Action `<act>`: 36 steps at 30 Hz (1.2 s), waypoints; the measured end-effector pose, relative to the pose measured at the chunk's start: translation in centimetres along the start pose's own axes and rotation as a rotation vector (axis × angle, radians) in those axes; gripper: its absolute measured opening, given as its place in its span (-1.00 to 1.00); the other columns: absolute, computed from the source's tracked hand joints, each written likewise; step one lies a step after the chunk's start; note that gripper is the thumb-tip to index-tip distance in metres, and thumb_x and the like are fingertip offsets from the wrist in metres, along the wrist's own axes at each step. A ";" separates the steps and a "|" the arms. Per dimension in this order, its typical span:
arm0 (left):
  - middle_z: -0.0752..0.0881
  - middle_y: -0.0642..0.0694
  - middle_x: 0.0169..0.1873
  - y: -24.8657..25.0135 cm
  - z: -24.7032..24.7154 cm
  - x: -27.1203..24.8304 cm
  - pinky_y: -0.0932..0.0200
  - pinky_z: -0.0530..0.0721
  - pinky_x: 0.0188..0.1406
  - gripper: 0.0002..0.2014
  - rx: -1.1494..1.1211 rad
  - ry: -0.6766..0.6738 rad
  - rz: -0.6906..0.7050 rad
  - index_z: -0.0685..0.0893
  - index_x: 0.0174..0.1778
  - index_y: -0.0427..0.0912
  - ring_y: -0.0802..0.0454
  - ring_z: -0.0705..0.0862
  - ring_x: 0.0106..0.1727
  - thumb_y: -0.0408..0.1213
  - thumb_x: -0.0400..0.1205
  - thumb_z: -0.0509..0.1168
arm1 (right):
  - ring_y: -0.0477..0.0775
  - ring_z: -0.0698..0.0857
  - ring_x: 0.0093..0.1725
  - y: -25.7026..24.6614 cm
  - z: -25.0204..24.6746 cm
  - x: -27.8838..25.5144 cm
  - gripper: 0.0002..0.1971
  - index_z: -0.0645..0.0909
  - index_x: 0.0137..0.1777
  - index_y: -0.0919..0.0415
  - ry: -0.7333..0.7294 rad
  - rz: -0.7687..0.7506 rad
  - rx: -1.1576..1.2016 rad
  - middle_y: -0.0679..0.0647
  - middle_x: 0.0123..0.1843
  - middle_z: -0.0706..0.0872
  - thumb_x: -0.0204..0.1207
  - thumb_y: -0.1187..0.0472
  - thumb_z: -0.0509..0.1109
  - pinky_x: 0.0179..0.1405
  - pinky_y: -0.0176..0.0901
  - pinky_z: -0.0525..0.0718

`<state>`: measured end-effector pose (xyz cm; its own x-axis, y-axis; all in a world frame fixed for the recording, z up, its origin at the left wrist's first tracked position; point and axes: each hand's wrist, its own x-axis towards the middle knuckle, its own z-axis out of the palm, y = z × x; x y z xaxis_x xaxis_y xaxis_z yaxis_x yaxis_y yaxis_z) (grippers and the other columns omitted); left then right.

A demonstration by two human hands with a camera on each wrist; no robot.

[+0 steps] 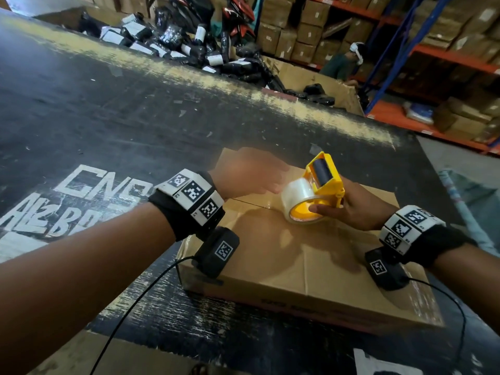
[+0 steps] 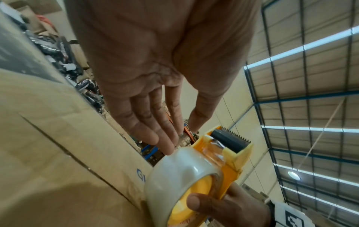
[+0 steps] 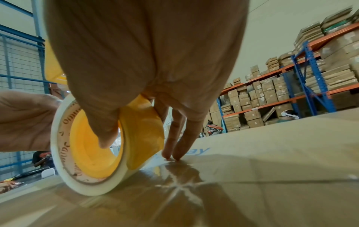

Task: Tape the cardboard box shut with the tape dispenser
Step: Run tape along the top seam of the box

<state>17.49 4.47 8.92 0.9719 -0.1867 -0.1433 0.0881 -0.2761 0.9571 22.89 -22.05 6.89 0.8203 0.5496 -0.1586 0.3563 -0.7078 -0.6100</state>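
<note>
The person's right hand held the yellow plastic tape dispenser with its roll of clear packing tape, thumb hooked into the yellow core and fingers wrapped behind the frame, two fingertips touching the board just past the roll. Directly beneath that grip lay the flat brown cardboard box, its top flaps folded down, the roll resting on it at the centre seam. From the grip the seam's long axis ran away to the person's left, and a glossy stretch of what looked like tape already lay on the nearer side. The serrated cutter and dark roller pointed up and away from the box, so I judged the dispenser would have to tip over before tape could run along the seam. Just left of the grip, the left hand hovered flat and relaxed, holding nothing, fingertips almost at the roll; it was the nearer hand to the untaped stretch. The box sat on a dark scuffed worktable. Beyond the table's far edge a big open cardboard bin held black wrapped parcels, and farther back blue-and-orange shelving racks carried stacked cartons.
</note>
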 end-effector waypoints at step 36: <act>0.88 -0.22 -0.24 0.1 -0.3 -1.6 0.20 0.78 -0.16 -0.85 -0.221 0.055 -0.211 0.80 -0.04 -0.38 0.09 0.85 -0.32 -0.37 0.68 0.37 | 0.19 0.71 0.05 -5.0 2.8 0.1 -0.33 0.14 0.56 0.11 0.147 0.037 -0.650 0.14 0.30 0.68 0.58 0.00 0.40 -0.11 0.05 0.68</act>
<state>16.04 5.02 9.27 0.9370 -0.0940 -0.3364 0.3284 -0.0905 0.9402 19.97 -17.19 7.68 0.8732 0.4862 -0.0346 0.4863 -0.8738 -0.0071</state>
